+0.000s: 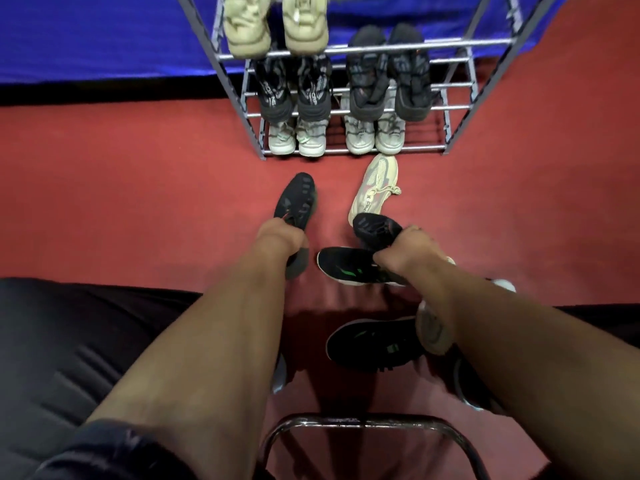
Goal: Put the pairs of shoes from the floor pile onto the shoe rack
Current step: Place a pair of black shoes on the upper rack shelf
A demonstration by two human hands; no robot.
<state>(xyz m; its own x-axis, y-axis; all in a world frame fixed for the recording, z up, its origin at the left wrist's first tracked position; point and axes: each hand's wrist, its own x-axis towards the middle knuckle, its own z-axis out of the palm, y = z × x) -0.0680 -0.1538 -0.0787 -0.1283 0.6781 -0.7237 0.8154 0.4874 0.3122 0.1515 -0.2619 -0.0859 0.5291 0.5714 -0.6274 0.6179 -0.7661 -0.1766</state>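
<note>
My left hand (281, 237) grips a black shoe (296, 199) by its collar, toe pointing at the metal shoe rack (363, 150). My right hand (405, 252) holds a matching black shoe (372, 228) by its heel, just above the floor pile. Under that hand lies a black sneaker with a green stripe (343, 268); a second one like it (370, 344) lies nearer to me. A beige sneaker (375, 188) lies on the floor just in front of the rack. Another pale shoe (431, 334) shows beside my right forearm. The rack holds several pairs, beige, black and grey.
Red carpet (138, 188) covers the floor. A blue cloth (104, 36) hangs behind the rack. A curved metal chair bar (363, 422) sits at the bottom of the view, and dark fabric (69, 341) lies at lower left.
</note>
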